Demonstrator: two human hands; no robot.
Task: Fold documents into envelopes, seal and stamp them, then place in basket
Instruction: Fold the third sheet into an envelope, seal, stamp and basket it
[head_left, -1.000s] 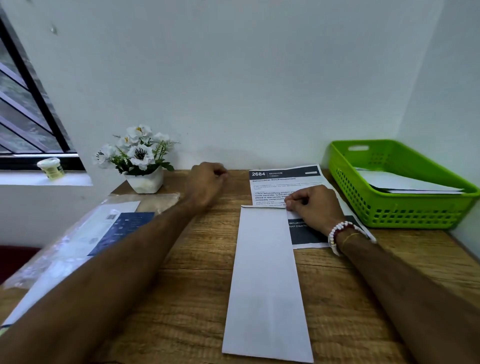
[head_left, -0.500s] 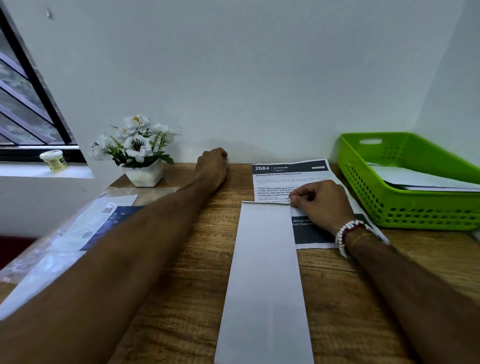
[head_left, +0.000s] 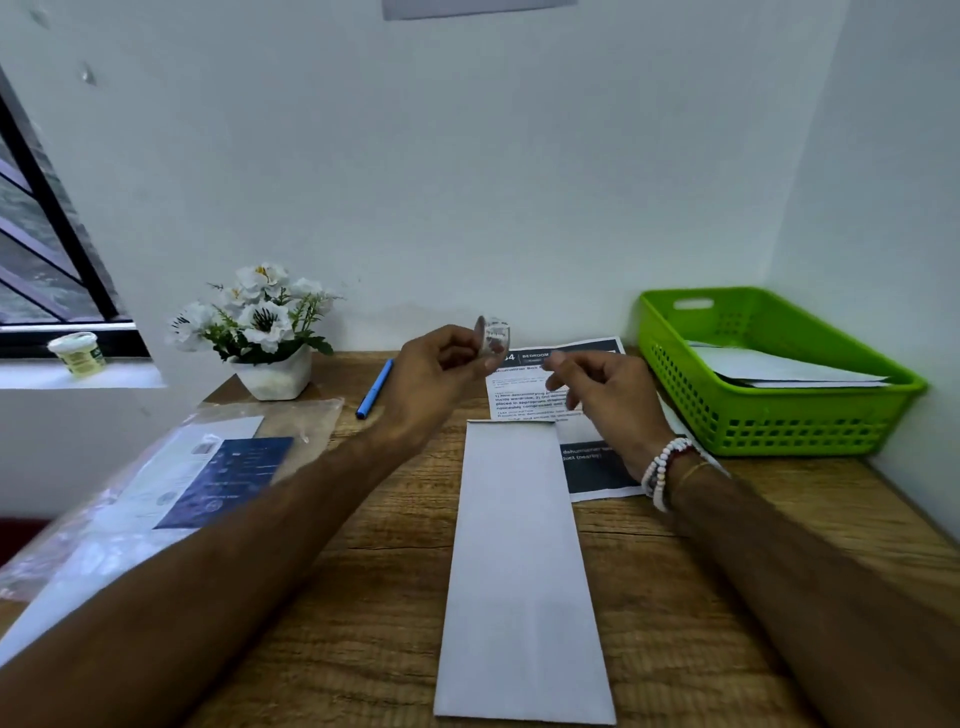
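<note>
Left grip (head_left: 435, 368) pinching small roll (head_left: 494, 340), blurred

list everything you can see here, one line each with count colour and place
envelope: 1, white, flat mid-table, overlapping the printed sheet
printed sheet: 1, white and black, behind the envelope
basket: 1, green, table's far right
papers: a few, white, in the basket
pen: 1, blue, right of the flower pot
flower pot: 1, white, back left
plastic bag: 1, clear, left edge
tub: 1, pale, window sill
tape roll: 1, clear, raised
table: 1, brown wood
left hand: grips the roll
right hand: beside the roll, grip unclear
</note>
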